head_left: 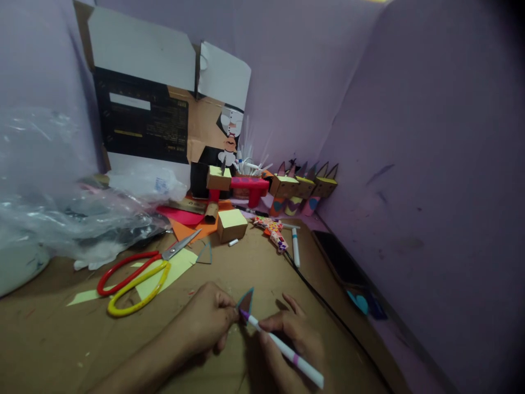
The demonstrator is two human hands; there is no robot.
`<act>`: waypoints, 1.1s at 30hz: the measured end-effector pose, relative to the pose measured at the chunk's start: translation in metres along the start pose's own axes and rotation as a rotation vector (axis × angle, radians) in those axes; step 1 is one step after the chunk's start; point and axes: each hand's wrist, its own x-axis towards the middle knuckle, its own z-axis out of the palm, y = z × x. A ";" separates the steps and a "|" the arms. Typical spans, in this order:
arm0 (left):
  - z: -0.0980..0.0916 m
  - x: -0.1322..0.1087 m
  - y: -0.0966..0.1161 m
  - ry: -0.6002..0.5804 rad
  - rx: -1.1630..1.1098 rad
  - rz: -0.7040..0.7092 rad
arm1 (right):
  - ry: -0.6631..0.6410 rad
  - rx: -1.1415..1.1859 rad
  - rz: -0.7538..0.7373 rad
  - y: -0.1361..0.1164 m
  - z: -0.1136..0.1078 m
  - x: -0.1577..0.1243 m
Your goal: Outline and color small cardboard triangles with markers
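My left hand (207, 320) pinches a small pointed paper piece (246, 301), brown with a blue edge, just above the brown tabletop (49, 339). My right hand (293, 336) grips a white marker (287, 350) with a purple tip, and that tip touches the lower edge of the paper piece. Both hands sit close together at the near edge of the table. Another pointed paper piece (205, 253) lies farther back beside a small cardboard box with a yellow top (232, 225).
Red and yellow scissors (135, 273) lie on yellow paper scraps at the left. Crumpled clear plastic (61, 213) fills the far left. A second marker (295, 247), a black cable (320, 298) and a dark phone (338, 257) lie right. Decorated little boxes (303, 186) line the back wall.
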 end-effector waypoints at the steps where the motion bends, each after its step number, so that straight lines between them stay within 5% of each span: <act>1: 0.000 0.000 0.001 -0.002 -0.007 0.006 | -0.020 0.003 -0.004 0.000 0.001 0.000; 5: 0.000 -0.001 0.002 -0.010 -0.017 0.004 | 0.051 0.099 0.073 -0.003 0.002 -0.005; 11: -0.005 -0.002 0.003 0.099 -0.180 0.124 | 0.143 0.390 0.597 -0.014 -0.013 0.014; 15: -0.010 -0.006 0.007 0.222 -0.284 0.264 | 0.157 0.595 0.588 -0.017 -0.019 0.051; 20: -0.011 -0.011 0.011 0.269 -0.292 0.301 | 0.076 0.726 0.542 -0.020 -0.002 0.082; 33: -0.003 -0.009 0.006 0.237 -0.248 0.257 | -0.073 0.802 0.562 -0.025 0.004 0.070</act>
